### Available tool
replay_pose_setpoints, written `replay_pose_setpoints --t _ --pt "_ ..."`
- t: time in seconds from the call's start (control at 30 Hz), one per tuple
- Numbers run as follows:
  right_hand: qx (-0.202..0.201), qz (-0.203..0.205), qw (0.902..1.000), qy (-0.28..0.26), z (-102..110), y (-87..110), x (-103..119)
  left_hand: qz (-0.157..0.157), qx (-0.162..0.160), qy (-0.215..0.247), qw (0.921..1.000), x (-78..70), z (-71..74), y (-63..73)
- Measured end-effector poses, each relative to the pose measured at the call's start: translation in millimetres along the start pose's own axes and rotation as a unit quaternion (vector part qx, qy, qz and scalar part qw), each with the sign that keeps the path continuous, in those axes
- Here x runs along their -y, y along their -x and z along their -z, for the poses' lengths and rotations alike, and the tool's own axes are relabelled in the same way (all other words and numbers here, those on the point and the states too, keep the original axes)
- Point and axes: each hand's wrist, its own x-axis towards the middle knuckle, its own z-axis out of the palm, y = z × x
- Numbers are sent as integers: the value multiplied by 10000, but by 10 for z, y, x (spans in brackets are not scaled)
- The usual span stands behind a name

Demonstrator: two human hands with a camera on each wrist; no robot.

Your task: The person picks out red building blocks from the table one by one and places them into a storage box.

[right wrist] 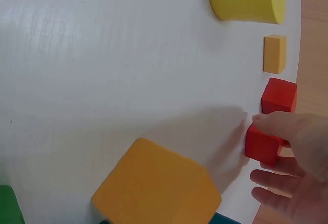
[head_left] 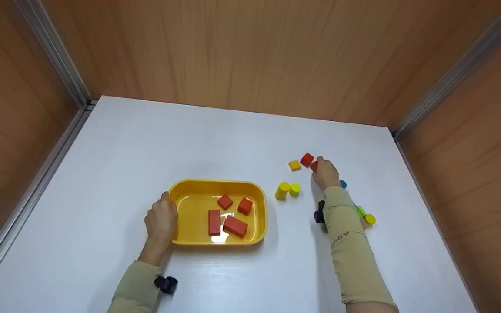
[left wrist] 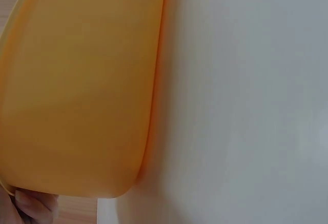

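Note:
My left hand (head_left: 161, 217) grips the left rim of a yellow plastic tray (head_left: 187, 226), its fingertips showing at the tray's edge in the left wrist view. Several red blocks (head_left: 235, 226) lie inside, toward the tray's middle and right. Over to the right, my right hand (head_left: 326, 174) pinches a red block (right wrist: 264, 146) between thumb and fingers, near the table surface. Just beyond it lies another red block (head_left: 307, 160), with a small yellow block (head_left: 294, 165) to the left of that one.
Two yellow cylinders (head_left: 282, 191) stand right of the tray. Beside and partly under the right forearm are a blue piece (head_left: 343, 184), a light green block (head_left: 360, 211) and another yellow cylinder (head_left: 370, 219). An orange-yellow block (right wrist: 159, 188) looms large in the right wrist view. Wooden panels (head_left: 233, 52) border the white table.

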Motion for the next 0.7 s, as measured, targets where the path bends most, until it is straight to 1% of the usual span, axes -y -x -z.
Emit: replay_pose_setpoints --t 0.13,0.2,0.3,0.43,0.57,0.63,0.7 --pt "-373 94 9993 -20 -7 14 -26 7 -2 17 10000 -11 -12 -5" --pt "-496 114 9987 -81 -11 20 -38 -3 -24 38 10000 -16 -14 -5" --pt "-451 11 9986 -290 -15 30 -41 -20 -50 72 10000 -24 -8 -1" --pt "-264 -210 9980 -539 -8 43 -26 -36 -62 68 10000 -31 2 7" --pt "-211 -421 9963 -725 14 70 12 -73 -134 71 9999 -30 12 16" --pt "-204 -467 9952 -830 26 97 32 -150 -130 83 9998 -23 13 22" --pt "-174 -609 9933 -970 35 127 66 -234 -130 81 9996 -18 16 24"
